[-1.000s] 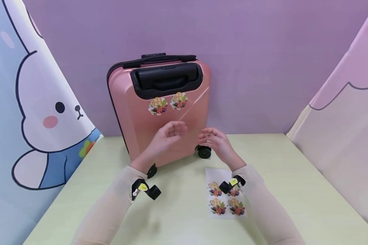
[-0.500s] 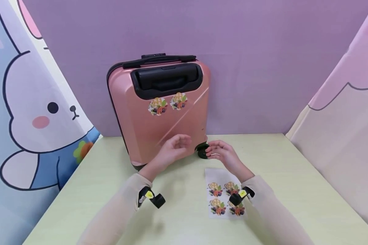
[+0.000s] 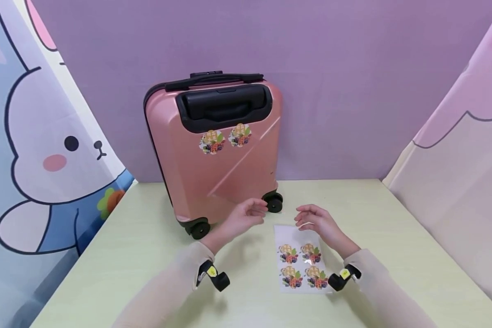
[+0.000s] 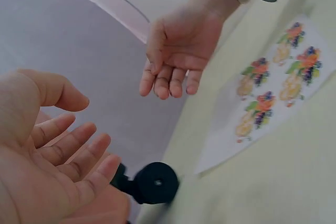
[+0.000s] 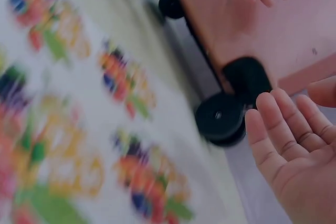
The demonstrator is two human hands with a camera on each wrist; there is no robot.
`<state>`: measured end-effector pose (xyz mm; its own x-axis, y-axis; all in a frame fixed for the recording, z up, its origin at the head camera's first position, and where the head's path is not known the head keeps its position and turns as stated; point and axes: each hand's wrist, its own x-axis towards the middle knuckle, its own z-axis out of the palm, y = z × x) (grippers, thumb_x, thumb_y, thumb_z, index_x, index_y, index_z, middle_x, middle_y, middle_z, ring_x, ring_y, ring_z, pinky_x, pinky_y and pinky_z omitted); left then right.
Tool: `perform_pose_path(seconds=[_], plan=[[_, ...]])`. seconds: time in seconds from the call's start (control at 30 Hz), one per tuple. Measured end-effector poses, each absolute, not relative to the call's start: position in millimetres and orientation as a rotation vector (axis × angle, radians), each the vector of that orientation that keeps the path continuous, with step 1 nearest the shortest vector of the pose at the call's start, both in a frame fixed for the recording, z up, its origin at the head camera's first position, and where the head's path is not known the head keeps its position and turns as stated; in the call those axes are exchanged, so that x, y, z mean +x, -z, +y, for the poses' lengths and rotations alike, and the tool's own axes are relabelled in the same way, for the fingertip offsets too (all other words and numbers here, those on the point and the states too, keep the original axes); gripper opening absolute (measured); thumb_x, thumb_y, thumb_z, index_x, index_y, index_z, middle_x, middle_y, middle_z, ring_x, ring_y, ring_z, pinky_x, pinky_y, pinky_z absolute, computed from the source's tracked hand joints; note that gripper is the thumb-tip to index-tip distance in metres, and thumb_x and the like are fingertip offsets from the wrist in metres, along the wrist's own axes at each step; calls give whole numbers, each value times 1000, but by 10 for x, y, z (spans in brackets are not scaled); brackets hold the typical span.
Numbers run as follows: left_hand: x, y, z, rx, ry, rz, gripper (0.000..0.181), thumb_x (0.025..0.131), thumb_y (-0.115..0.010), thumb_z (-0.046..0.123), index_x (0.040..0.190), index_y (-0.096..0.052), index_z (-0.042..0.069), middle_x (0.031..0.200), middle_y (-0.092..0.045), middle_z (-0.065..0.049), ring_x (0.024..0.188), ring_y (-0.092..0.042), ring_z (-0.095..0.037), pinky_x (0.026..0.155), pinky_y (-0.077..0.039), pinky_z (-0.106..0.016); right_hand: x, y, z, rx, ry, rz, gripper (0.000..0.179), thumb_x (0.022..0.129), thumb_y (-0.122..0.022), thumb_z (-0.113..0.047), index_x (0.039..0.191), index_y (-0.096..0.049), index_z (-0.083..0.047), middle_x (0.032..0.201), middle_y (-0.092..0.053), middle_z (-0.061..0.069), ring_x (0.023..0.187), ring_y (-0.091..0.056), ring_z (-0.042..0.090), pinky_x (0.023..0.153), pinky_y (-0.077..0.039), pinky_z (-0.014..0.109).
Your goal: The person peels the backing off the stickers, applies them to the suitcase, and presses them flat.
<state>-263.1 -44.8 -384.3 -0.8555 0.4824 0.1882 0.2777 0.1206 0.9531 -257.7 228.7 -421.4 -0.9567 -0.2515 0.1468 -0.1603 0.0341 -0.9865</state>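
A pink suitcase (image 3: 229,168) stands upright at the back of the table, two round fruit stickers (image 3: 212,142) side by side below its black handle recess. In front of its lower part hovers my left hand (image 3: 246,216), fingers relaxed and holding nothing; the left wrist view shows its bare palm (image 4: 58,166). To the right, my right hand (image 3: 317,223) is held above the top edge of a white sticker sheet (image 3: 284,234), also with nothing in it. Several fruit stickers (image 3: 291,277) show on that sheet. In the right wrist view the right fingers (image 5: 283,129) are loosely bent.
Black wheels (image 3: 274,202) carry the suitcase on the pale green table (image 3: 393,237). A purple backdrop (image 3: 352,91) rises behind it. Cartoon-printed cloths hang at both sides, a rabbit (image 3: 57,132) on the left one. Each sleeve bears a black wrist camera (image 3: 219,279).
Both hands have come down and toward me, away from the suitcase front, and shifted right. The right hand is now over the sheet's top edge. The suitcase and the sheet have stayed put.
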Motion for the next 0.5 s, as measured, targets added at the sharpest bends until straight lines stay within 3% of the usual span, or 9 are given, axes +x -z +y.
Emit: perform_pose_path(seconds=[0.23,0.5], plan=[[-2632,4047,-319,807,-1789,2196,35,88,-59,-7,123,-57,-9,119,-61,-29,110,-59,-42,89,-54,-33,-2469,4301,2521,-309,1991,2299,42,96,-50,0,131,-40,21,97,-63,13,83,-63,21,76,-56,31],[-2629,4177,-216,816,-1771,2198,33,87,-60,-9,120,-58,-12,114,-62,-32,105,-64,-36,86,-55,-29,-2407,4362,2705,-175,1887,2388,41,97,-51,-4,130,-42,20,94,-62,13,80,-62,20,73,-56,32]])
